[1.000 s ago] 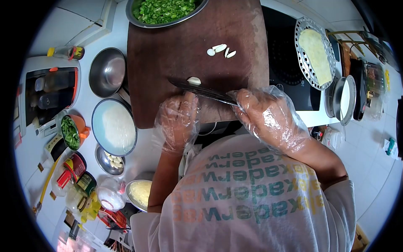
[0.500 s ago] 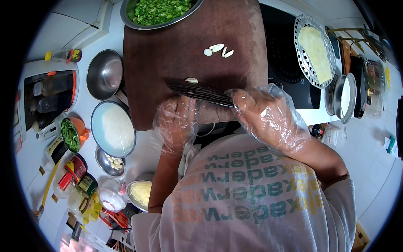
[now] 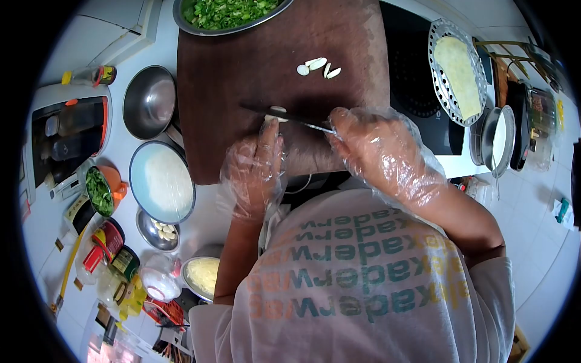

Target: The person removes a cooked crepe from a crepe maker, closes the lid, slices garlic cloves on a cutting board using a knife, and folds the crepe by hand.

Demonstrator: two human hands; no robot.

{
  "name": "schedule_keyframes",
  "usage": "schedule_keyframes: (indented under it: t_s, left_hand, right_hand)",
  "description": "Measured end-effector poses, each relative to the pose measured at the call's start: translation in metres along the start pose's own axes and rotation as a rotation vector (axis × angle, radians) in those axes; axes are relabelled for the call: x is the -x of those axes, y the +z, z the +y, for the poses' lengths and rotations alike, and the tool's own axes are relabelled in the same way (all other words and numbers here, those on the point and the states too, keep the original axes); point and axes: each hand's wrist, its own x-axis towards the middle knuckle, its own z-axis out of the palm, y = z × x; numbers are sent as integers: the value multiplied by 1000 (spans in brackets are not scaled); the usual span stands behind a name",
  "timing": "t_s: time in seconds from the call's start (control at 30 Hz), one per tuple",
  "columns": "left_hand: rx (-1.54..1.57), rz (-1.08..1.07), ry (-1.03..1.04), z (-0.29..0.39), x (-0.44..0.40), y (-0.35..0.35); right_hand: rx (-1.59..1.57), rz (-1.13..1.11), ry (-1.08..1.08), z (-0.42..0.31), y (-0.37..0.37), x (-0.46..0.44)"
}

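Note:
My right hand point(image 3: 378, 151), in a clear plastic glove, is closed around the handle of a dark-bladed knife point(image 3: 301, 120). The blade lies edge-on across a garlic clove point(image 3: 278, 111) on the brown cutting board point(image 3: 230, 78). My left hand point(image 3: 254, 166), gloved the same way, has its fingers pressed together with the tips on the near side of that clove. Several pale garlic pieces point(image 3: 316, 64) lie further up the board. A metal bowl of chopped green vegetable point(image 3: 233, 12) stands at the board's far edge.
On the left are an empty metal pan point(image 3: 150, 103), a bowl of white powder point(image 3: 163, 184), a small bowl of garlic cloves point(image 3: 158, 231) and several jars point(image 3: 109, 239). A perforated tray with a flat pale sheet point(image 3: 458, 78) sits right, beside a black cooktop point(image 3: 417, 78).
The knife has turned from showing its broad face to nearly edge-on over the clove. My left fingertips have moved up to the clove.

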Motion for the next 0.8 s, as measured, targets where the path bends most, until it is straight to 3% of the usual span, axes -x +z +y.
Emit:
schedule_keyframes:
  t_s: [0.1,0.4,0.5,0.6,0.8]
  left_hand:
    - [24,30,38,-4,0,4]
    - [-4,3,-3,-2,3,2]
    - [18,48,89,-11,10,9]
    - [37,-60,47,-9,9,2]
    - [9,-59,33,-8,10,4]
  right_hand:
    - [-89,115,-35,8,6,2]
    - [-18,98,-74,-3,-16,20]
    - [11,119,-111,-4,-11,23]
    - [33,130,-136,-2,-8,24]
    - [44,123,-156,-2,-9,22]
